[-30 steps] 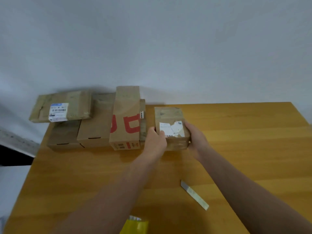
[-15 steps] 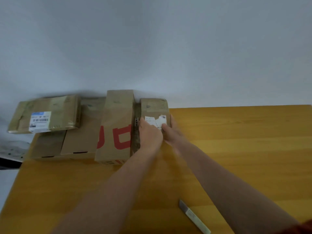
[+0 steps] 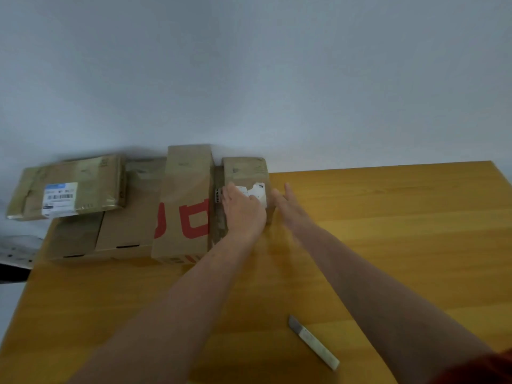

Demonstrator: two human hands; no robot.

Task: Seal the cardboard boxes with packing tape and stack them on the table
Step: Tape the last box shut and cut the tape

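- Far left: flat labelled box lies on top of two low brown boxes and overhangs the left end of the bench.
- Next right: tall box with red marks, long side running toward the wall, touching the low boxes.
- Narrow brown box stands in the slot between the red-marked box and the small one.
- Small box with torn white label sits at the right end of the row, back against the wall.
- Left hand: palm down on the small box's top, fingers straight and close together, covering part of the label.
- Right hand: fingers straight and spread a little, edge-on at the box's right side; contact blurred, cannot tell.
- Near bench edge, right of centre: utility knife lies flat, well apart from the boxes.
- Bottom right corner: red sleeve.
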